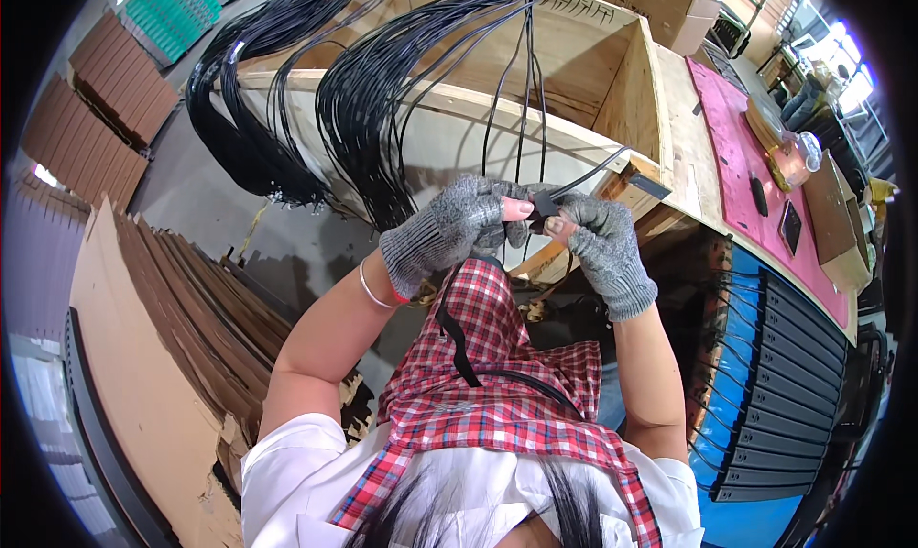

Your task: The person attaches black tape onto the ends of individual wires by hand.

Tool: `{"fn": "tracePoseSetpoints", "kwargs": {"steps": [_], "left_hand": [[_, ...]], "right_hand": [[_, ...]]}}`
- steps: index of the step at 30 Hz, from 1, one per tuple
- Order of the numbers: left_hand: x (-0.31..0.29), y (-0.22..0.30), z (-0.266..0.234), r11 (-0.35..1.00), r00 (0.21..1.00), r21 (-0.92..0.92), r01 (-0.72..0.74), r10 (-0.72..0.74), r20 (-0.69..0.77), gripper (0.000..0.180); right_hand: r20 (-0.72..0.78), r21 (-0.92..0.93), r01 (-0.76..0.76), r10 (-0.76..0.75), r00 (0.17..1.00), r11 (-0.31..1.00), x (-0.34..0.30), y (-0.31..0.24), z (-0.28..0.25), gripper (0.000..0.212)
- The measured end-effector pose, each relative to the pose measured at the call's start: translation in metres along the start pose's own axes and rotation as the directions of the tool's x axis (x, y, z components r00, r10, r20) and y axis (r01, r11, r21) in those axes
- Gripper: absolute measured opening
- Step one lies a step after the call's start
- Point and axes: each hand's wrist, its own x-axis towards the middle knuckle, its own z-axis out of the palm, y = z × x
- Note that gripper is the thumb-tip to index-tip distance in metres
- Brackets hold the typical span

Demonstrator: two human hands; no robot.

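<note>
My left hand (459,218) and my right hand (602,247) meet in front of my checked apron, in grey knitted gloves that leave the thumb tips bare. Between their thumbs and fingers they pinch a small dark block-like piece (544,205); its exact kind is not clear. A thin black cable (595,172) runs from the fingers up to the right, past the crate's corner. Thick bundles of black cables (368,108) drape over the wooden crate (622,98) just beyond my hands, and a few single strands hang down close to my fingers. A black strap (457,342) dangles below my left hand.
Stacked cardboard sheets (191,309) lean at my left. On the right is a table with a pink cover (722,156), holding a phone (790,225), a tape roll and an open carton (841,218). Below it, long black bars (794,385) with wires lie on a blue surface.
</note>
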Motion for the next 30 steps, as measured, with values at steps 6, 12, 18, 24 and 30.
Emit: {"fn": "tracePoseSetpoints", "kwargs": {"steps": [6, 12, 18, 24, 30], "left_hand": [[-0.002, 0.004, 0.015, 0.999, 0.987, 0.049, -0.002, 0.009, -0.158, 0.026], [-0.002, -0.006, 0.018, 0.998, 0.967, -0.016, -0.057, 0.051, -0.251, 0.022], [0.001, -0.019, 0.028, 0.949, 0.838, 0.254, -0.185, 0.288, -0.464, 0.013], [-0.020, 0.006, 0.020, 0.978, 0.900, 0.036, -0.204, 0.202, -0.387, 0.019], [-0.023, -0.018, 0.017, 0.779, 0.622, 0.555, -0.293, 0.596, -0.507, 0.035]], "right_hand": [[-0.030, -0.009, 0.005, -0.005, 1.000, 1.000, -0.002, 0.002, 0.001, 0.020], [0.037, -0.108, -0.020, 0.025, 0.999, 0.994, 0.001, 0.002, 0.000, 0.025], [0.139, -0.213, -0.114, 0.146, 0.980, 0.970, 0.013, 0.026, -0.004, 0.055], [-0.049, 0.334, 0.071, -0.057, 0.997, 0.940, 0.025, 0.021, 0.015, 0.047], [-0.156, 0.234, 0.028, 0.009, 0.988, 0.972, 0.038, 0.018, 0.028, 0.029]]}}
